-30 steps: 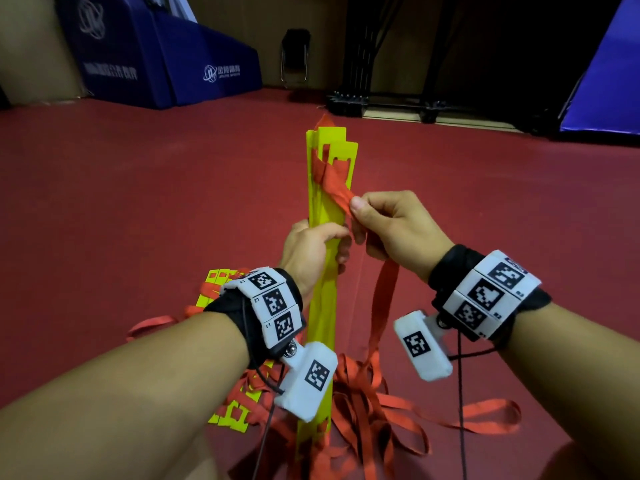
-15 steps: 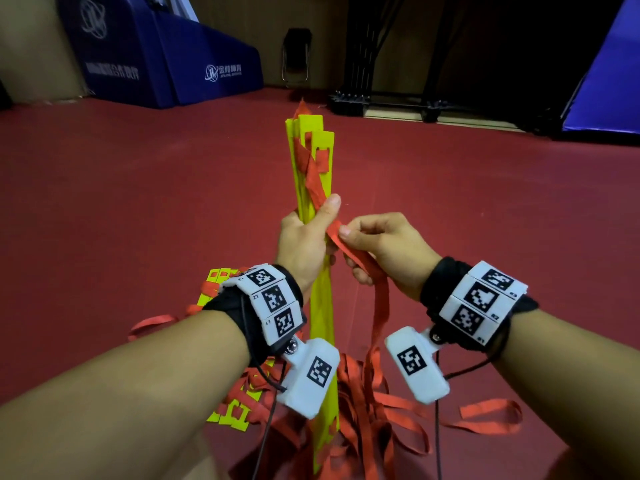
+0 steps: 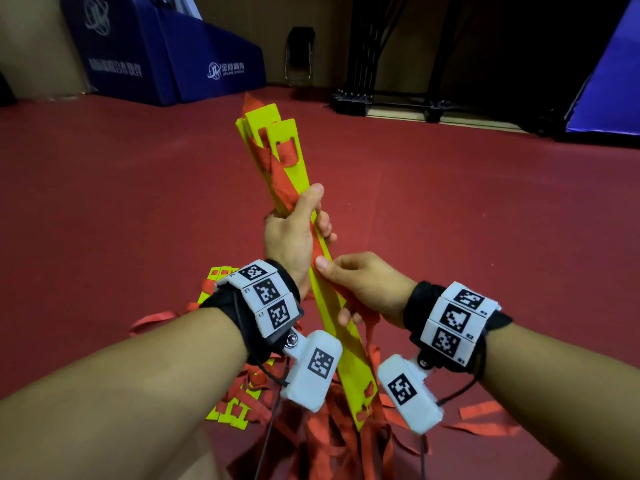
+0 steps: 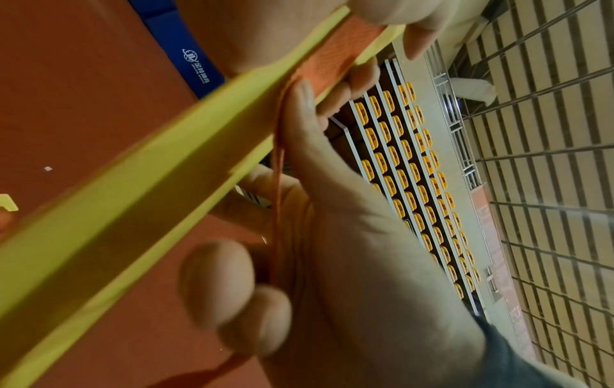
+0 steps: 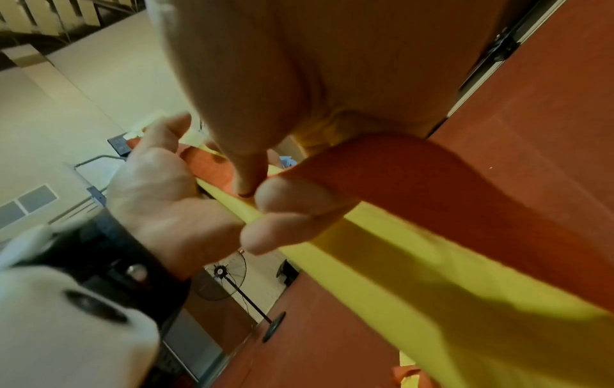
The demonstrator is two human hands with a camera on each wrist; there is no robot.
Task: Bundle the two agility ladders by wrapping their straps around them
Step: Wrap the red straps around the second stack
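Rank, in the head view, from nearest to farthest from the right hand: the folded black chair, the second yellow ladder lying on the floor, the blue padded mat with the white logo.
From the right hand:
1. Second yellow plastic ladder, on the red floor down to the left, behind the left forearm.
2. Blue padded mat with white logo, far back left.
3. Folded black chair, against the back wall.
The mat and chair are nearly too close to call.

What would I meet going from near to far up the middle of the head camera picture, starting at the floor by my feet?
Loose red straps on the floor → right hand pinching a strap → left hand gripping the yellow rungs → strap-wrapped top of the rungs → folding chair by the far wall.
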